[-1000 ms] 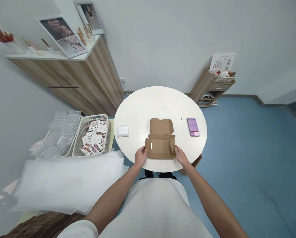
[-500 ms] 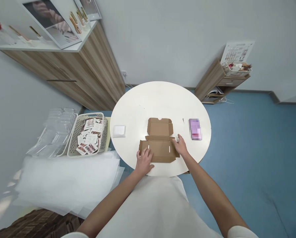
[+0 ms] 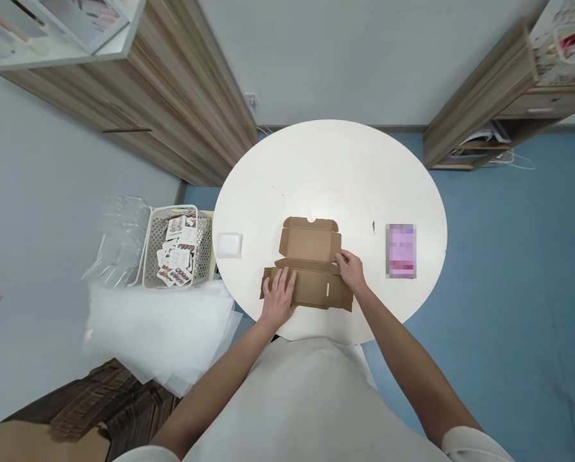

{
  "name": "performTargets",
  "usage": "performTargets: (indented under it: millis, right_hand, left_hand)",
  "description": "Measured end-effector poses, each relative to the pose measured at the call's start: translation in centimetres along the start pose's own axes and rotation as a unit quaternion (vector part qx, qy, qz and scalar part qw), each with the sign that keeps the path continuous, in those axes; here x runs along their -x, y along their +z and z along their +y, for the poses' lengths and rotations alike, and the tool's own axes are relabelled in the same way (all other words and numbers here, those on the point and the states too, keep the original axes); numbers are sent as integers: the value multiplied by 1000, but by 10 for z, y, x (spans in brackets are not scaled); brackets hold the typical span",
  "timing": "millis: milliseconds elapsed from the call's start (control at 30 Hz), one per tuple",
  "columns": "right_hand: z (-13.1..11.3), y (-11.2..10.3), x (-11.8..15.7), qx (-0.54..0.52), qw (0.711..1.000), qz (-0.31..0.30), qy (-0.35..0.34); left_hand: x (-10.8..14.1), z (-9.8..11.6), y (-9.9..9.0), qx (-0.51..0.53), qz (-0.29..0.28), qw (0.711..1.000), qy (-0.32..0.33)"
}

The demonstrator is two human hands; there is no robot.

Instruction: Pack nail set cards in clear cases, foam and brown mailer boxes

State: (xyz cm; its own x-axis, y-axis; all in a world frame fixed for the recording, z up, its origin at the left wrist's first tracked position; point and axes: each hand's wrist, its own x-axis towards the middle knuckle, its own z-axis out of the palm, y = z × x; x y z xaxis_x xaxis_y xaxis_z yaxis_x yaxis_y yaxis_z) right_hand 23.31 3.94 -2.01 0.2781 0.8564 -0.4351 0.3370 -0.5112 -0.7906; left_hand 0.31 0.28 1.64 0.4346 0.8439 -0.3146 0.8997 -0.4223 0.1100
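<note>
An unfolded brown cardboard box (image 3: 309,245) lies on the round white table (image 3: 338,160), its notched lid panel pointing away from me and its base panel nearer. My left hand (image 3: 278,303) rests with fingers spread on the left part of the base panel. Thumb and fingertips of my right hand (image 3: 353,272) pinch the flap at the right end of the fold between lid and base. One white slot shows in the base; my left hand covers the area on the left. A flat white packet (image 3: 229,245) lies to the left, and a blurred purple package (image 3: 401,251) to the right.
A white basket of printed cards (image 3: 201,250) stands left of the table, beside clear plastic trays (image 3: 121,240). White translucent sheets (image 3: 157,327) and stacked brown cardboard (image 3: 124,404) lie at lower left. Wooden cabinets (image 3: 186,83) flank the table's far side.
My right hand has gone from lying along the box's right edge to pinching the flap at the fold. My left fingers have flattened farther onto the base. The view has shifted.
</note>
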Motion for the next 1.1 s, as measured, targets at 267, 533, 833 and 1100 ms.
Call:
performTargets:
  millis: [267, 533, 833, 1100]
  right_hand:
    - [-4, -6, 8, -9, 999, -39, -13]
    - [-10, 2, 58, 198, 980, -3, -35]
    - [8, 54, 132, 459, 861, -89, -200]
    - [19, 71, 137, 458, 873, -71, -152]
  left_hand:
    - [-20, -9, -11, -51, -21, 998, 36]
    - [-9, -10, -2, -50, -25, 993, 105]
    - [28, -23, 6, -28, 13, 988, 151]
    - [67, -77, 23, 177, 63, 976, -113]
